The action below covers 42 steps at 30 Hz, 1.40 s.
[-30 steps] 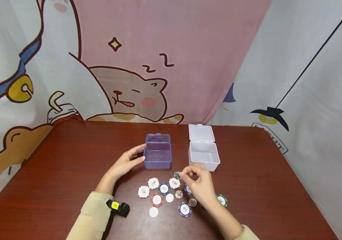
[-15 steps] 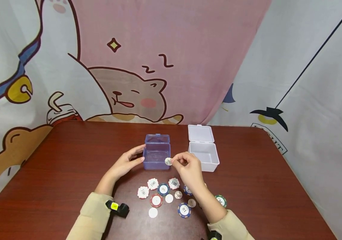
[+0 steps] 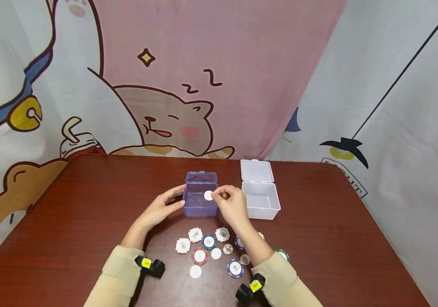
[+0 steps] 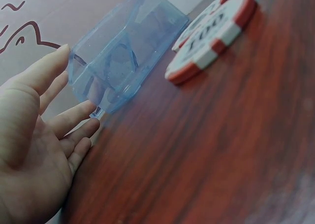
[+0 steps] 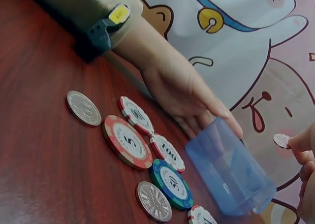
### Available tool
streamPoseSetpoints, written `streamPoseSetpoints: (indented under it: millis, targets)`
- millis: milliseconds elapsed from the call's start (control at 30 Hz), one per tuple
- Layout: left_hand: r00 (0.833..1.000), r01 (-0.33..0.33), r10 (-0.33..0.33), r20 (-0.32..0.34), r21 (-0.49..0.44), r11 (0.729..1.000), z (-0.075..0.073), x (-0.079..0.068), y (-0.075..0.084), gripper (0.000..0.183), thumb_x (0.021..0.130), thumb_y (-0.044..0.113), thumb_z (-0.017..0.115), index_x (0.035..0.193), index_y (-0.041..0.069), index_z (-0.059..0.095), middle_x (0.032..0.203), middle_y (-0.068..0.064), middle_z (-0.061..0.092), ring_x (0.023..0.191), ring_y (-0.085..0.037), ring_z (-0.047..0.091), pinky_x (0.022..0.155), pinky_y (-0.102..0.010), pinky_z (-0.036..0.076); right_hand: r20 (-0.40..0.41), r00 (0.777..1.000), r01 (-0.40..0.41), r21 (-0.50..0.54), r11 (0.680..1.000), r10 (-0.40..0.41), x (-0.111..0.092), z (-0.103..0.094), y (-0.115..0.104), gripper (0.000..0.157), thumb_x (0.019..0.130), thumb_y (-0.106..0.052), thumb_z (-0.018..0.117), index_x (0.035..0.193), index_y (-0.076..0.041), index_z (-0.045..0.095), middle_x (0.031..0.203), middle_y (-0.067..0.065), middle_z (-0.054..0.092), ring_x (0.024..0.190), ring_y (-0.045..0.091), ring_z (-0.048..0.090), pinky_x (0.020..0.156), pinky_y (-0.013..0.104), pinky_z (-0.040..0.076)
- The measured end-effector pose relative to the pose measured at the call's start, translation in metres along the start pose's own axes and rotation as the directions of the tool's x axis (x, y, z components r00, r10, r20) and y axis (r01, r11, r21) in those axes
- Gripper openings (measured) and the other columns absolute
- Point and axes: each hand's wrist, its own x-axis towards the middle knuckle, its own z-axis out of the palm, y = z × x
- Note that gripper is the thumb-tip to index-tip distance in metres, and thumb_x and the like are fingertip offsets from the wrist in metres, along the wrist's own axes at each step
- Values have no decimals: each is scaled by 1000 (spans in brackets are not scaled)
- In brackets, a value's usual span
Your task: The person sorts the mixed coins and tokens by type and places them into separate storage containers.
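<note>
My right hand pinches a silver coin between thumb and fingertips, over the right part of a translucent blue box with its lid up. The right wrist view shows this coin apart from the box. At the box's left side, my left hand touches the wall with fairly straight fingers and thumb. In the left wrist view, the thumb and fingertips of that hand rest at the box's end. The box floor shows no pieces in the head view.
In front of the box lie several poker chips, including a red chip, a blue chip and a white chip. Loose coins lie among them. A white box with raised lid stands right. My right forearm partly covers some chips.
My right hand has carried the coin from above the chips up and left to over the blue box. My left hand has stayed against the box.
</note>
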Motion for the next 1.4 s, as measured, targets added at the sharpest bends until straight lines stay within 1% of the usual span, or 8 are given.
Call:
streamPoseSetpoints:
  millis: [133,233,433,667,1000,1200,1267,1400]
  targets:
    - [1000,13,-13,2,4,1000,0,0,1,52,87,8,57,134,-2,37,129,-27,41,121,-38,36,96,-56,22,1,1000,-20,-6,1000,20,6,6,5,11,72,-10,71,64,-11,64,53,-4,40,53,10,39,50,25,33]
    - [1000,23,-23,4,4,1000,0,0,1,52,87,9,57,134,-2,37,130,-26,41,121,-37,35,96,-56,22,3,999,-46,-14,999,46,10,10,9,11,72,-11,71,64,-10,64,52,-4,42,51,9,39,48,24,32]
    - [1000,12,-12,2,1,1000,0,0,0,52,87,8,57,134,-2,37,130,-27,41,121,-38,35,95,-57,22,7,996,-88,-28,996,88,16,15,15,10,73,-13,71,65,-11,65,51,-4,45,50,8,39,46,23,32]
    - [1000,10,-10,4,1,1000,0,0,-1,52,87,6,56,134,-2,37,129,-27,41,121,-38,35,95,-57,22,6,992,-126,-50,991,127,18,18,23,11,73,-15,72,65,-10,66,51,-5,49,49,8,41,46,23,33]
    - [1000,17,-17,3,0,1000,0,0,-2,53,87,9,58,134,-2,37,130,-27,41,121,-37,36,96,-55,23,2,995,-104,-38,994,105,15,20,30,11,74,-18,71,66,-12,66,51,-5,50,47,8,40,43,23,31]
    - [1000,24,-24,6,3,1000,-1,0,-2,53,87,10,58,134,-1,37,130,-27,40,121,-38,35,96,-55,23,-18,998,-59,-45,997,58,13,22,36,10,75,-19,72,68,-16,65,44,-5,36,42,7,29,39,23,22]
    - [1000,28,-28,6,5,1000,-1,0,-1,53,87,10,58,134,-1,37,130,-26,40,121,-38,35,96,-55,24,-16,999,-46,-38,998,45,12,22,37,9,75,-18,73,70,-16,65,45,-4,32,42,7,27,39,23,22]
    - [1000,26,-26,3,7,1000,0,0,-1,53,87,10,57,134,-1,37,130,-27,40,121,-38,35,96,-55,23,-5,999,-32,-26,999,32,11,21,37,8,75,-18,73,75,-13,67,48,-3,30,43,5,26,41,24,23]
